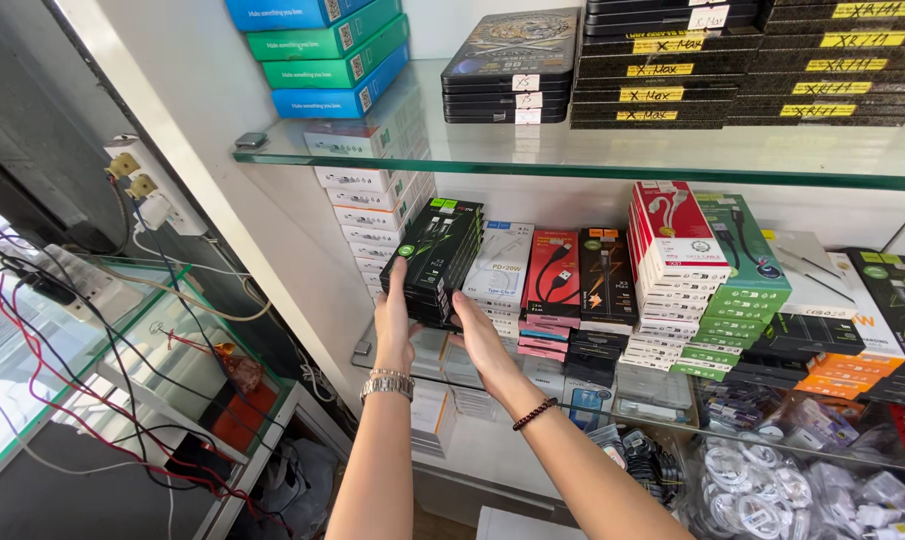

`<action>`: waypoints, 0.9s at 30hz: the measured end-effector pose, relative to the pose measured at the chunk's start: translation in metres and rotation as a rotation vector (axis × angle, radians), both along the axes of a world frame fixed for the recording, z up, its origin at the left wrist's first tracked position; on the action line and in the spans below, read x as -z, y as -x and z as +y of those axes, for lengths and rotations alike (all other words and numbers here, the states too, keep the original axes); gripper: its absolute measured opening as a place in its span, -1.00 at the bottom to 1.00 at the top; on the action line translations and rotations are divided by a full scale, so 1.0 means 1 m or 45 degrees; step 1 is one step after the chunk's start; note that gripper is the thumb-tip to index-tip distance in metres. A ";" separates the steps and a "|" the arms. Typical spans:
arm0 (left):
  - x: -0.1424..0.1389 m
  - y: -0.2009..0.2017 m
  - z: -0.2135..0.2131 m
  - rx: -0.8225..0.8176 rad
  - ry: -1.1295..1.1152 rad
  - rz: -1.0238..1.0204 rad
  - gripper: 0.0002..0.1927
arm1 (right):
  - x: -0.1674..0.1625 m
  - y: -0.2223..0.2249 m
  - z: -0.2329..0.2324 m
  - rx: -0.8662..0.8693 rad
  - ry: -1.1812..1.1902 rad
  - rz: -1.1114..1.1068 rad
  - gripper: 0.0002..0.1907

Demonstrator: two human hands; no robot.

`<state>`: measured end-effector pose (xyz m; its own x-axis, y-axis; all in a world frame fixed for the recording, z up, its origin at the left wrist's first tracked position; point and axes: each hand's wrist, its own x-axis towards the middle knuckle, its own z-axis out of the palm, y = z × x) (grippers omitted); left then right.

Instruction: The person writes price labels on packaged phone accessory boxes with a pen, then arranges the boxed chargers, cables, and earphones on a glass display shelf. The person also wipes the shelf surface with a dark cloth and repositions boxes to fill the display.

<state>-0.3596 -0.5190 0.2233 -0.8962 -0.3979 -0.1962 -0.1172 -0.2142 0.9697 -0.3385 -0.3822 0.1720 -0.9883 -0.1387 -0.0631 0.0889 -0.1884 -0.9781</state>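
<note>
Black boxes (435, 258) in a stack are being gripped from both sides by the left hand (393, 320) and right hand (480, 335) on the glass shelf (673, 415), beside white boxes (500, 270).

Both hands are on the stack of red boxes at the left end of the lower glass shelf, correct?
Not quite. The head view shows the left hand and right hand on a stack of black boxes with green accents, not red ones. The rest holds: the stack sits toward the left end of the lower glass shelf. Red boxes stand further right, untouched.
</note>
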 end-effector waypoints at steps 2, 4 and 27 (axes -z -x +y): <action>-0.001 0.002 -0.002 0.043 -0.074 -0.066 -0.12 | -0.003 -0.003 0.001 -0.040 0.003 0.022 -0.17; 0.007 -0.005 -0.003 -0.004 -0.133 0.004 -0.17 | -0.008 -0.009 0.006 -0.077 -0.033 0.025 -0.16; 0.231 -0.316 0.241 0.918 -0.101 -0.476 -0.04 | 0.155 -0.328 0.283 0.111 -0.047 -0.596 0.05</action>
<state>-0.0437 -0.2776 -0.0078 -0.7966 0.2792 -0.5362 -0.5651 -0.0287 0.8245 -0.0102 -0.0993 0.0171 -0.8604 -0.0454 -0.5076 0.5069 -0.1804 -0.8430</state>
